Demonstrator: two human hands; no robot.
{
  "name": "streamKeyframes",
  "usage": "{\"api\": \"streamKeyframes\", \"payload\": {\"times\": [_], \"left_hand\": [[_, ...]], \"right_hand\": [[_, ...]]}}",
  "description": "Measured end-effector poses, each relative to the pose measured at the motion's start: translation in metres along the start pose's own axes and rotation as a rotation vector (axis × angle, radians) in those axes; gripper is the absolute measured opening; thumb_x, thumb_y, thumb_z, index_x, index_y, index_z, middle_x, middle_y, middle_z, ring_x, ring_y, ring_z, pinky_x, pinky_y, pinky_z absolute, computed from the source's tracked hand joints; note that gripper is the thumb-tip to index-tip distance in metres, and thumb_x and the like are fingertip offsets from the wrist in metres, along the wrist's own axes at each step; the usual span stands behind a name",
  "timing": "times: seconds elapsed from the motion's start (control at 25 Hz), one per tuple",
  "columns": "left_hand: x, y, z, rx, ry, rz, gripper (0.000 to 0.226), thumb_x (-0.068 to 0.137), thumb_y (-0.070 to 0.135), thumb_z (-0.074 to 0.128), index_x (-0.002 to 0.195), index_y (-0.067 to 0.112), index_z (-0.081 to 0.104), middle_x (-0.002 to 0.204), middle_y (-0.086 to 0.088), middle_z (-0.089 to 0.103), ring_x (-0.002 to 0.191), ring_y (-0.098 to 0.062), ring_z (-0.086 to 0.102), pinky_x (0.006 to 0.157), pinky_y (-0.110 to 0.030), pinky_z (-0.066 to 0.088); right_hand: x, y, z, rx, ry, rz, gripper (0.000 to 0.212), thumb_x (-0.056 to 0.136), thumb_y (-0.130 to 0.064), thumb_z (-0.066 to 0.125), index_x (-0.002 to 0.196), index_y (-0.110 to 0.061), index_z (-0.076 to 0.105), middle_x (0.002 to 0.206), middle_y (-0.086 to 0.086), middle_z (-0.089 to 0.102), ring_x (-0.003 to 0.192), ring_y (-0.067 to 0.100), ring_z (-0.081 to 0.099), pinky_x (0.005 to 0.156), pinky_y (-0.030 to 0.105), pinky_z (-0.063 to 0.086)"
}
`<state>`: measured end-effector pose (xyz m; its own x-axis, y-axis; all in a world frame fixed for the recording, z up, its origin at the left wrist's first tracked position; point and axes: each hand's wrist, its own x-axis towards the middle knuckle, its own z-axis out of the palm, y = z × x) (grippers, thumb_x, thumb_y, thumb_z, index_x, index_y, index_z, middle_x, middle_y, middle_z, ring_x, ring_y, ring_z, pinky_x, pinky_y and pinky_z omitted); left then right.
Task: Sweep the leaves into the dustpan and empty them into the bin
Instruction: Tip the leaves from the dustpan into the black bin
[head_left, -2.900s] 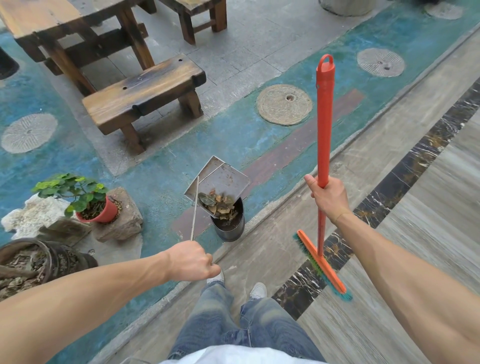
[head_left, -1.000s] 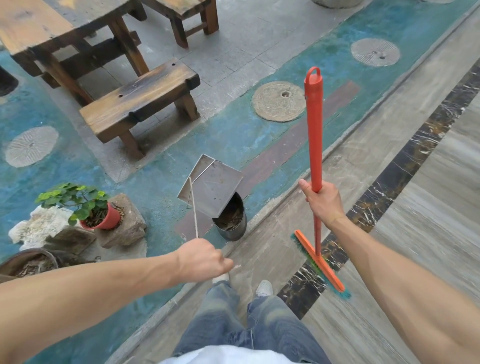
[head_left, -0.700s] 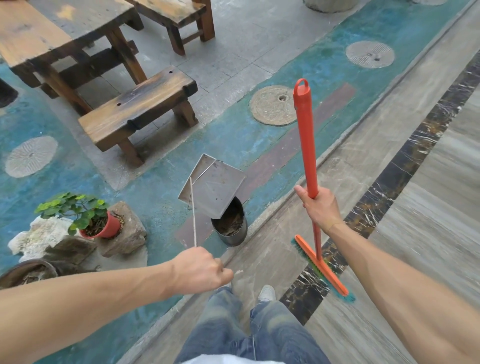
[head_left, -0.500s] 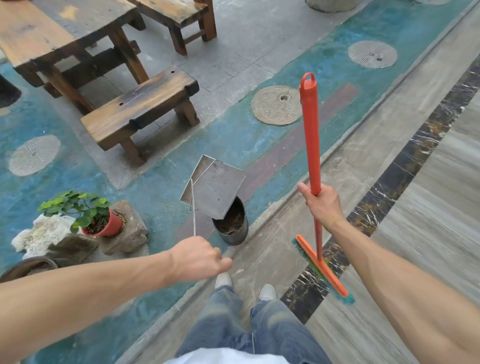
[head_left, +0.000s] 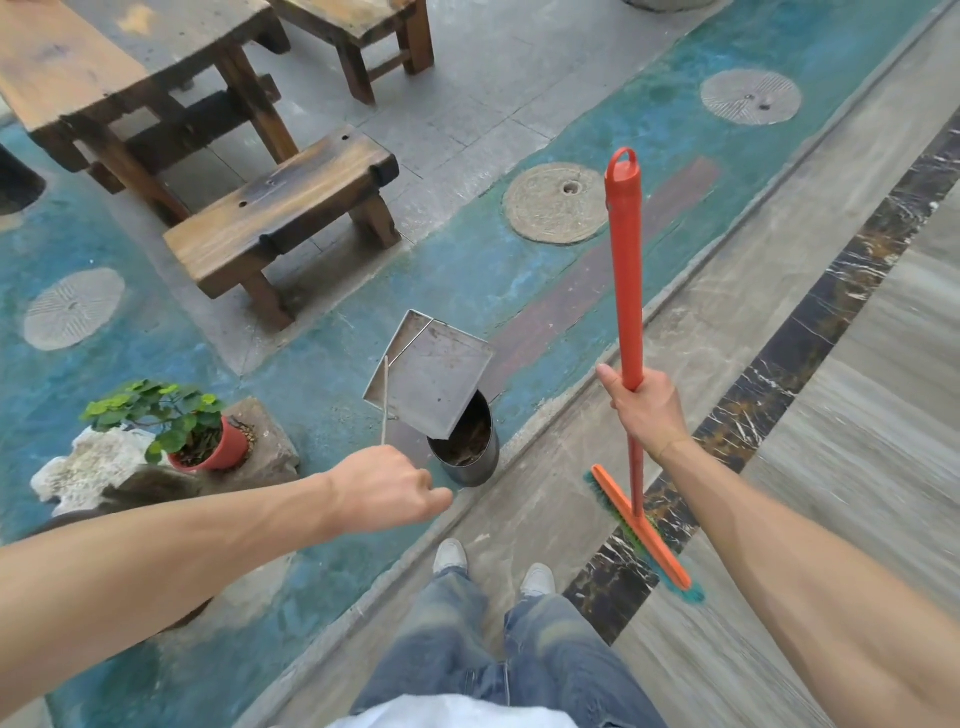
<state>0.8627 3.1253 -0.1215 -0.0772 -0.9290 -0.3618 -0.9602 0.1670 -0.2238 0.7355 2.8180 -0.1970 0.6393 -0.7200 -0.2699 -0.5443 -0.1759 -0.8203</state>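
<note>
My left hand (head_left: 384, 491) grips the thin metal handle of the grey metal dustpan (head_left: 431, 374). The pan is tilted, its lower edge over the mouth of the small round metal bin (head_left: 470, 462). Brown leaves lie inside the bin; the pan's inner face shows no leaves. My right hand (head_left: 647, 408) holds the orange broom (head_left: 626, 270) upright by its shaft. Its orange head with green bristles rests on the floor to the right of my feet.
A red pot with a green plant (head_left: 208, 441) sits on rocks to the left of the bin. A wooden stool (head_left: 283, 208) and a wooden table (head_left: 104, 67) stand behind. Round stone discs are set in the teal floor. A low curb runs diagonally beside the bin.
The leaves that lay in the tilted dustpan have slid into the bin, leaving the pan bare. The pan stays tilted over the bin. The broom stays upright in my right hand.
</note>
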Motion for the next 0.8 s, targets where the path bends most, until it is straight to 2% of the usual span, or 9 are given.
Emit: {"api": "streamKeyframes", "payload": {"times": [0.16, 0.32, 0.44, 0.52, 0.64, 0.72, 0.8], "left_hand": [[0.001, -0.007, -0.001, 0.009, 0.035, 0.011, 0.04, 0.046, 0.023, 0.09, 0.062, 0.019, 0.053, 0.038, 0.0, 0.046, 0.027, -0.022, 0.045, 0.026, -0.017, 0.032], [-0.002, -0.014, -0.002, -0.004, 0.034, 0.017, 0.038, 0.049, 0.027, 0.089, 0.062, 0.02, 0.053, 0.039, 0.001, 0.047, 0.028, -0.02, 0.046, 0.027, -0.018, 0.032], [-0.001, -0.023, -0.011, -0.073, 0.088, -0.038, 0.031, 0.059, 0.026, 0.084, 0.061, 0.017, 0.055, 0.042, 0.001, 0.051, 0.031, -0.024, 0.049, 0.028, -0.02, 0.034], [0.006, -0.041, -0.023, -0.226, 0.203, -0.199, 0.024, 0.069, 0.016, 0.077, 0.062, 0.013, 0.054, 0.044, -0.005, 0.053, 0.034, -0.028, 0.046, 0.032, -0.025, 0.041], [0.024, -0.076, -0.052, -0.488, 0.377, -0.49, 0.025, 0.081, 0.006, 0.064, 0.062, 0.01, 0.05, 0.048, -0.014, 0.047, 0.045, -0.027, 0.031, 0.044, -0.033, 0.044], [0.037, -0.097, -0.074, -0.635, 0.459, -0.618, 0.029, 0.087, 0.012, 0.061, 0.062, 0.012, 0.046, 0.048, -0.009, 0.046, 0.046, -0.025, 0.032, 0.049, -0.03, 0.04], [0.05, -0.118, -0.09, -0.753, 0.557, -0.746, 0.03, 0.089, 0.019, 0.059, 0.062, 0.013, 0.046, 0.051, 0.0, 0.046, 0.047, -0.014, 0.036, 0.051, -0.027, 0.035]], "right_hand": [[0.001, -0.001, 0.002, -0.009, 0.003, 0.014, 0.063, 0.086, -0.057, 0.059, 0.076, 0.005, 0.053, 0.065, 0.009, 0.054, 0.065, 0.025, 0.057, 0.066, 0.041, 0.052], [0.003, -0.004, -0.001, -0.027, 0.029, 0.024, 0.061, 0.087, -0.059, 0.057, 0.079, 0.002, 0.057, 0.074, 0.02, 0.064, 0.079, 0.034, 0.066, 0.075, 0.046, 0.054], [0.002, -0.009, -0.003, -0.059, 0.04, -0.002, 0.046, 0.086, -0.062, 0.055, 0.07, -0.019, 0.054, 0.073, 0.012, 0.065, 0.075, 0.026, 0.066, 0.071, 0.04, 0.053], [0.001, -0.013, -0.007, -0.09, 0.018, -0.036, 0.038, 0.087, -0.063, 0.052, 0.071, -0.028, 0.049, 0.067, 0.001, 0.059, 0.067, 0.018, 0.06, 0.064, 0.035, 0.048], [0.004, -0.018, -0.008, -0.171, -0.041, -0.047, 0.023, 0.091, -0.047, 0.048, 0.09, -0.024, 0.048, 0.069, -0.002, 0.055, 0.066, 0.021, 0.056, 0.065, 0.039, 0.047], [0.004, -0.022, -0.01, -0.216, -0.046, -0.041, 0.013, 0.091, -0.032, 0.044, 0.097, -0.021, 0.041, 0.074, 0.0, 0.055, 0.068, 0.024, 0.056, 0.065, 0.04, 0.045], [0.003, -0.029, -0.016, -0.223, -0.034, -0.05, 0.009, 0.092, -0.026, 0.042, 0.098, -0.022, 0.036, 0.075, 0.001, 0.053, 0.065, 0.025, 0.056, 0.062, 0.039, 0.044]]}}
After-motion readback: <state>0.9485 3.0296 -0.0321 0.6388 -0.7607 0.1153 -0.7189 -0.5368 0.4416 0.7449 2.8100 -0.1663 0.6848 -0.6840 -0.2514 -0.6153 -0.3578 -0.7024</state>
